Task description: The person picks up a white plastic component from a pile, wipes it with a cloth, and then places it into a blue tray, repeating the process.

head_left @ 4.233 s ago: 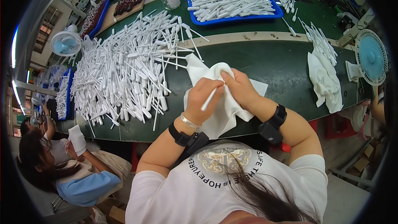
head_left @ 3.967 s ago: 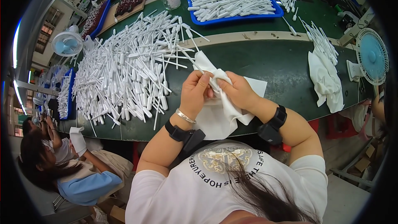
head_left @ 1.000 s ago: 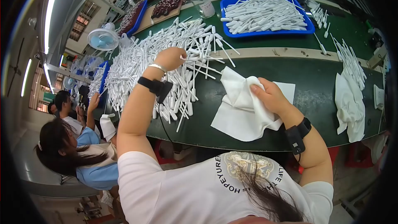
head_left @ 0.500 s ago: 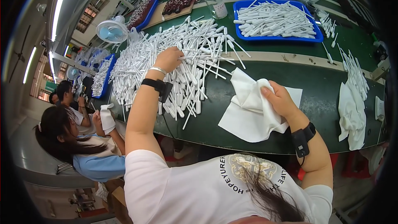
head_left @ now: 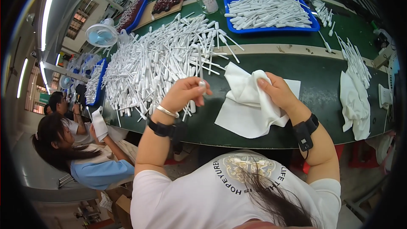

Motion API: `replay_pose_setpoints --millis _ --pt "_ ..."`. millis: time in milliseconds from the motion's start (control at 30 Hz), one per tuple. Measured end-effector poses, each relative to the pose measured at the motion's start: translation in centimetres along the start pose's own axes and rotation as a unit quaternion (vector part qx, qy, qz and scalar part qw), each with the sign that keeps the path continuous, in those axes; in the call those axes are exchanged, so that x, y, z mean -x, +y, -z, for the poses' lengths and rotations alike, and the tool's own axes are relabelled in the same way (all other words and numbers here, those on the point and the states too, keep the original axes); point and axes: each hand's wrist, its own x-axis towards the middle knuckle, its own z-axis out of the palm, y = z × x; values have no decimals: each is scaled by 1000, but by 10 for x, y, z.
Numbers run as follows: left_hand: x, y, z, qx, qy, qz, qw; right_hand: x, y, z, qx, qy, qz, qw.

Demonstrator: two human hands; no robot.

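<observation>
My left hand (head_left: 184, 94) is closed, its fingertips pinching a slim white plastic stick (head_left: 200, 65) that points away from me. The stick's thicker end sits at my fingers. Beyond that hand spreads a large heap of similar white sticks (head_left: 148, 59), each with a thin shaft and a fatter end. My right hand (head_left: 280, 93) grips a bunched white cloth (head_left: 241, 116), thumb on top, with its lower part draped over the dark green table (head_left: 203, 123).
A blue tray (head_left: 275, 29) of white sticks stands at the back, beside a glass jar (head_left: 206, 1). Farther right lie another white cloth (head_left: 355, 106) and more sticks (head_left: 354, 61). At the left, a co-worker (head_left: 91, 161) holds a cloth. A small fan (head_left: 101, 36) stands behind the heap.
My left hand has come back from the heap toward me and the cloth, now with a white stick in its fingers. My right hand still grips the cloth.
</observation>
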Motion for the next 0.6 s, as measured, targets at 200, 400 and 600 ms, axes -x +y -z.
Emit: replay_pose_setpoints --millis 200,400,600 --pt "-19 -13 -64 146 -58 -52 986 4 -7 -4 -66 23 -35 997" --pt "-31 -24 -92 226 -78 -8 971 0 4 -2 -241 -3 -60 969" --pt "-38 -39 -90 273 -59 38 960 -1 1 1 -296 11 -68 953"
